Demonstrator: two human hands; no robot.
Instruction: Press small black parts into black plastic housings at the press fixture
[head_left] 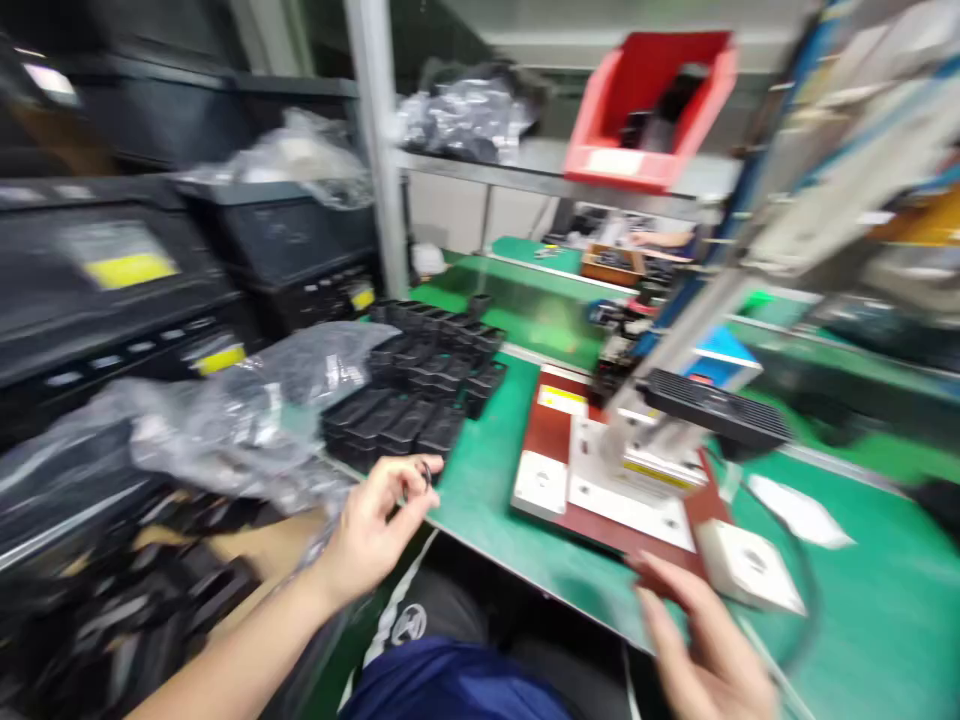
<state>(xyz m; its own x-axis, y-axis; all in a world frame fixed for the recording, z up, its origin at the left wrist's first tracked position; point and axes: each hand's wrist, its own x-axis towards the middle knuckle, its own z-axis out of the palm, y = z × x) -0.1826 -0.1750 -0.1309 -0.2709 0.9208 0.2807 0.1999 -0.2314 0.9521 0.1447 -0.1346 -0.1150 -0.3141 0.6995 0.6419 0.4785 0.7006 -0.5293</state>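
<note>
My left hand (375, 525) is raised near the table's front edge, thumb and fingers pinched on a small dark ring-like part (424, 473). It hovers just in front of a stack of black plastic trays (420, 385). My right hand (705, 650) lies at the lower right with fingers stretched out, touching the near edge of a brown and white fixture plate (600, 480). A black slatted part (712, 405) sits on the fixture under a tilted press arm (697, 310). The picture is blurred by motion.
Clear plastic bags of black parts (225, 420) lie at the left, with black printers (112, 280) behind. A red bin (649, 110) stands on a metal shelf. The green mat (885, 600) carries a white block (750, 565) with a cable. Another person's hand (660, 240) shows far back.
</note>
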